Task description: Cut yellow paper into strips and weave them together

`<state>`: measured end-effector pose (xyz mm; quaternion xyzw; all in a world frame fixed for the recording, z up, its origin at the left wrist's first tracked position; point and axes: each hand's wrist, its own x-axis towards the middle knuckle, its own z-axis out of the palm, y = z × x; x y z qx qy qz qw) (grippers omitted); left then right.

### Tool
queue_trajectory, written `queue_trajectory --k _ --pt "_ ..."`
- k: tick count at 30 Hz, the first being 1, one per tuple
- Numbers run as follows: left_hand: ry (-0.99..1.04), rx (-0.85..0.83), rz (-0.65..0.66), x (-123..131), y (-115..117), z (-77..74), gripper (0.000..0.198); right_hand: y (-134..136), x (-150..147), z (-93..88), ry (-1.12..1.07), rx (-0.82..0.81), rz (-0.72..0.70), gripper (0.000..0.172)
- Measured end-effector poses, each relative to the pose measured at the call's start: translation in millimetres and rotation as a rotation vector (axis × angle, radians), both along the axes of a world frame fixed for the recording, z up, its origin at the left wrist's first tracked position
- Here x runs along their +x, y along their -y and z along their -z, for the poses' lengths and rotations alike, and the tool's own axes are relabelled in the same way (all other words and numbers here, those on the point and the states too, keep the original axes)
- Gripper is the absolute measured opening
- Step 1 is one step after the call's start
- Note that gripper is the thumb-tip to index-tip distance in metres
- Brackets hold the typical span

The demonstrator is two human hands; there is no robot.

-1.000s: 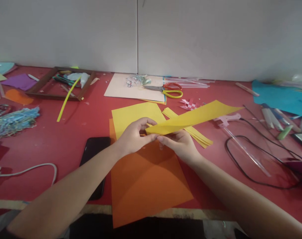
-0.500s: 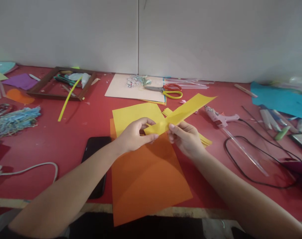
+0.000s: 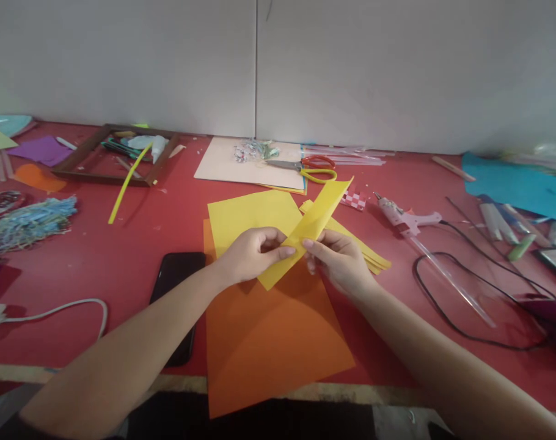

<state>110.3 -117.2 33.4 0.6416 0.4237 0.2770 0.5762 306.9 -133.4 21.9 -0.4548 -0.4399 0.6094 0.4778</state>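
A strip of yellow paper (image 3: pixel 321 211) is held up between both hands, slanting from lower left to upper right and slightly curled at its far end. My left hand (image 3: pixel 253 253) pinches its left edge, thumb on top. On the other edge, my right hand (image 3: pixel 340 260) grips with its thumb on the face and fingers behind. Below lie a yellow sheet (image 3: pixel 241 214) and an orange sheet (image 3: pixel 278 342), partly covered by the hands. More yellow strips (image 3: pixel 374 256) lie just beyond my right hand.
A black phone (image 3: pixel 179 269) lies under my left forearm. To the right are a pink glue gun (image 3: pixel 406 217) and its looping cord (image 3: pixel 424 287). Scissors (image 3: pixel 305 166) rest on pale paper (image 3: pixel 218 162) at the back. A brown frame (image 3: pixel 99 177) stands back left.
The yellow strip has swung steeper, its lower end now pointing down toward me past the left thumb. Both hands have shifted their grip along it and come closer together.
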Motion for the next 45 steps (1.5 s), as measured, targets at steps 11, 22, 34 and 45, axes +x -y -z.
queue_trajectory --k 11,22,34,45 --pt "-0.128 0.032 -0.071 4 4 3.6 0.041 -1 3 6.1 -0.003 0.02 0.125 0.03" --pt "-0.092 0.281 -0.017 5 9 -2.2 0.026 -1 0 1.9 -0.068 -0.008 0.184 0.04" --pt "-0.089 0.458 0.09 5 7 -4.0 0.018 -1 -1 3.3 -0.056 0.0 0.167 0.041" --pt "-0.09 0.328 0.181 3 8 -2.2 0.029 -14 18 -2.0 -0.076 0.027 0.304 0.044"
